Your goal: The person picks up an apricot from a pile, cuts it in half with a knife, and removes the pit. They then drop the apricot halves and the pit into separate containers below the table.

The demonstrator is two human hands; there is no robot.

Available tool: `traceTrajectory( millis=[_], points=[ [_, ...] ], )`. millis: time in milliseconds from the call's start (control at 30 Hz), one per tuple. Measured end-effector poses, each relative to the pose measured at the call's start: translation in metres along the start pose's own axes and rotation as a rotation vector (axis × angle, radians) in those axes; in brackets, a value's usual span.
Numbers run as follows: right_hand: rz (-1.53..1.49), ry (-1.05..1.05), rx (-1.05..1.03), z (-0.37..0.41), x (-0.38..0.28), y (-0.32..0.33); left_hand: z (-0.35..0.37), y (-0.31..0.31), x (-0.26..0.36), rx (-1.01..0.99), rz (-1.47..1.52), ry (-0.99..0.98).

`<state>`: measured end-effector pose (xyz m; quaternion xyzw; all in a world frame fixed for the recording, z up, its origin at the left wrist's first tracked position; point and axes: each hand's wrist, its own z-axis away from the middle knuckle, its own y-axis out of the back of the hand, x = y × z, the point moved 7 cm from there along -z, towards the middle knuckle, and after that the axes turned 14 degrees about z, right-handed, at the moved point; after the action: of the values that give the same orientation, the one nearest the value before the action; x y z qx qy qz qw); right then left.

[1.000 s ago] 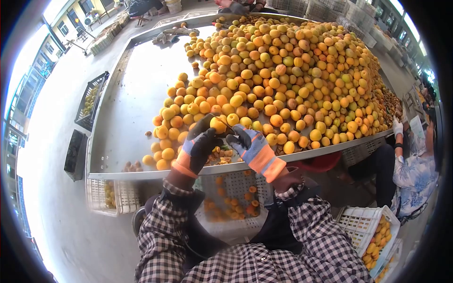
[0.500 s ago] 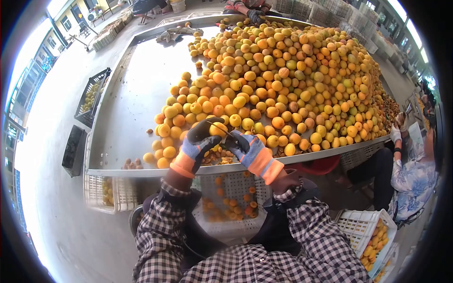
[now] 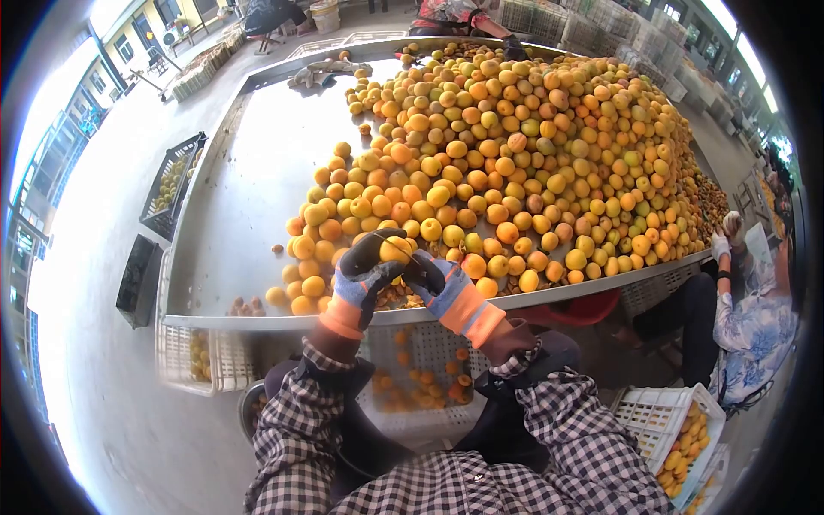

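Note:
My left hand (image 3: 359,273), in a grey-blue and orange glove with dark fingers, holds a yellow-orange apricot (image 3: 395,250) above the near edge of the metal table (image 3: 225,197). My right hand (image 3: 439,285), gloved alike, is closed on a small thin knife (image 3: 408,258), only partly visible, its tip at the apricot's right side. Behind both hands spreads a large heap of apricots (image 3: 506,163). Below the table edge, between my knees, a white crate (image 3: 421,421) contains orange apricot pieces (image 3: 429,388).
Brown pits (image 3: 247,306) lie at the table's near left. Black crates (image 3: 172,184) stand on the floor at left, a white crate of apricot pieces (image 3: 657,421) at right. A co-worker (image 3: 755,335) sits at right; another person's arm (image 3: 493,27) reaches over the far edge.
Both hands have come closer together, and the knife has moved from across the apricot's top to its right side. The far person's arm has shifted right. The view has tilted slightly.

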<state>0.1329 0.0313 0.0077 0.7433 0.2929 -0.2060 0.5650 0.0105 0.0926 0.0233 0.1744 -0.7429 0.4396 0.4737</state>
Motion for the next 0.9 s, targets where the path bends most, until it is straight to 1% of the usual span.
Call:
traceTrajectory(
  millis=[33, 100, 133, 200, 267, 300, 333, 367, 433, 500, 533, 567, 600, 667, 700, 733, 800, 833, 900],
  points=[
    [-0.013, 0.011, 0.004, 0.0, 0.001, -0.002, 0.001, -0.001, 0.0, 0.0, 0.0, -0.002],
    [-0.026, 0.028, 0.01, -0.002, 0.0, -0.005, 0.003, -0.002, -0.002, 0.028, 0.136, 0.009],
    [-0.06, 0.037, 0.037, -0.003, -0.003, -0.006, 0.003, -0.003, -0.004, 0.026, 0.134, 0.007],
    [-0.093, 0.046, 0.069, -0.006, -0.005, -0.004, 0.004, -0.003, -0.011, 0.078, 0.216, -0.003],
    [-0.137, 0.056, 0.092, -0.008, -0.012, 0.001, 0.004, -0.003, -0.005, 0.081, 0.17, -0.022],
    [-0.137, 0.057, 0.092, -0.008, -0.017, 0.006, 0.001, -0.005, 0.0, 0.029, 0.118, 0.015],
    [-0.145, 0.0, 0.031, -0.007, -0.018, 0.01, -0.002, -0.006, 0.003, -0.023, 0.065, 0.051],
    [-0.153, -0.055, -0.032, -0.006, -0.02, 0.013, -0.005, -0.003, 0.005, -0.023, 0.067, 0.049],
    [-0.15, -0.081, -0.056, -0.004, -0.018, 0.013, -0.006, -0.003, 0.004, -0.106, -0.048, 0.062],
    [-0.153, -0.106, -0.083, -0.001, -0.014, 0.013, -0.006, 0.006, 0.002, -0.092, -0.08, 0.071],
    [-0.109, -0.067, -0.061, 0.0, -0.015, 0.016, -0.007, 0.008, 0.001, -0.087, -0.116, 0.081],
    [-0.066, -0.029, -0.037, 0.0, -0.017, 0.018, -0.006, 0.002, 0.003, -0.063, -0.062, -0.015],
    [-0.068, -0.03, -0.035, 0.001, -0.015, 0.009, -0.003, -0.007, -0.002, -0.065, -0.064, -0.013],
    [-0.168, -0.02, 0.119, 0.002, -0.014, -0.006, 0.005, -0.016, -0.024, 0.095, 0.5, 0.205],
    [-0.056, -0.04, 0.079, 0.0, -0.013, -0.012, 0.003, -0.011, -0.034, 0.09, 0.626, 0.216],
    [-0.055, -0.039, 0.082, -0.001, -0.011, -0.012, 0.003, -0.008, -0.037, 0.087, 0.626, 0.215],
    [-0.055, -0.023, 0.101, 0.002, -0.01, -0.011, 0.004, -0.016, -0.022, 0.115, 0.505, 0.213],
    [-0.054, -0.024, 0.099, 0.002, -0.008, -0.009, 0.001, -0.009, -0.022, 0.115, 0.506, 0.214],
    [-0.115, -0.047, 0.11, 0.001, -0.009, 0.001, -0.006, 0.009, -0.008, 0.031, -0.069, 0.055]
  ],
)
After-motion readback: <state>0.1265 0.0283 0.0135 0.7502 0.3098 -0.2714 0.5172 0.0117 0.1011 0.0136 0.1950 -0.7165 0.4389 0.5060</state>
